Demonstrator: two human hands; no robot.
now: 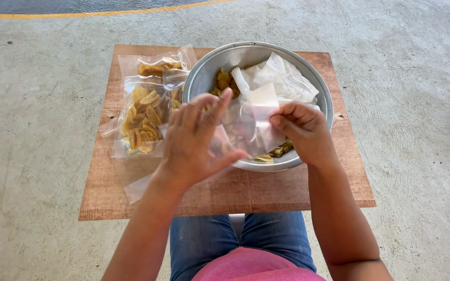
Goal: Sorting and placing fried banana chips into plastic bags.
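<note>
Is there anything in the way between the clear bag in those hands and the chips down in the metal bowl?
Nothing visible blocks it. The left hand and right hand hold the empty clear bag directly over the metal bowl. A heap of empty bags covers the bowl's far right part, but chips show uncovered beside it.

The bowl [204, 73] fills the middle and right of the board [287, 192], and both hands, left hand [194, 140] and right hand [300, 130], hang over its near rim with a clear bag [248, 122] stretched between them, blocking the way in from the front. A heap of empty bags [282, 78] crowds the bowl's far right; chips [224, 80] show at its far left. The filled packs [144, 112] cover the board's left side, touching the bowl. Open board lies along the near edge, and a narrow strip right of the bowl. Bare concrete floor [32, 119] surrounds the board on 3 sides.
</note>
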